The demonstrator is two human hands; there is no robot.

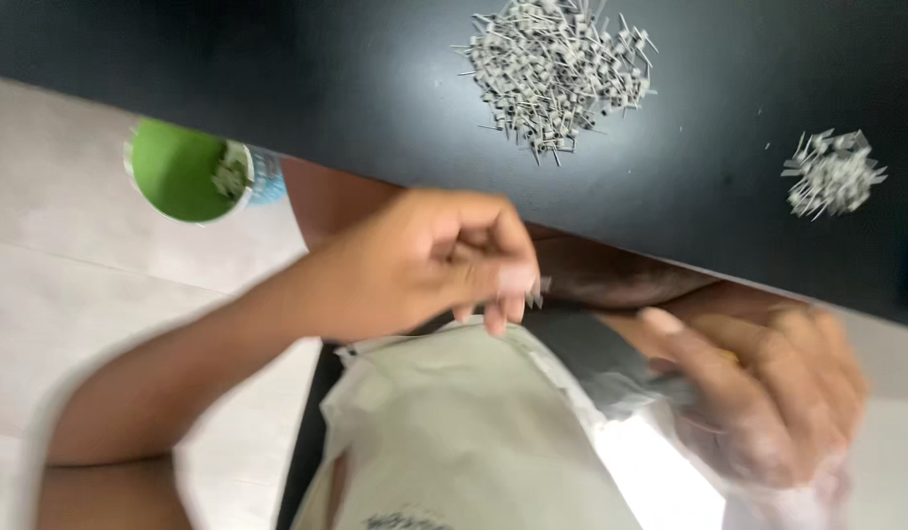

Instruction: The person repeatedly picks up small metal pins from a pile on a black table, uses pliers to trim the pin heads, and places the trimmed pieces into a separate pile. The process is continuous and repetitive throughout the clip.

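Pins point(535, 291) pinched, tips pointing down

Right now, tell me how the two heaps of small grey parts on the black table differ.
The larger heap is wide and sprawling, with loose pieces straying from its edges; the smaller heap is compact. The larger heap lies at the top middle of the black table, the smaller heap nearer its right end. Both look like the same thin, light-grey pin-like parts.

The black tabletop point(356, 88) is lying open at eleven o'clock — two pin heaps are blocking the rest, a big pile point(557, 74) at twelve, a small one point(831, 172) at two. A green cup point(184, 172) is crowding ten; a grey bag point(454, 432) is filling six.
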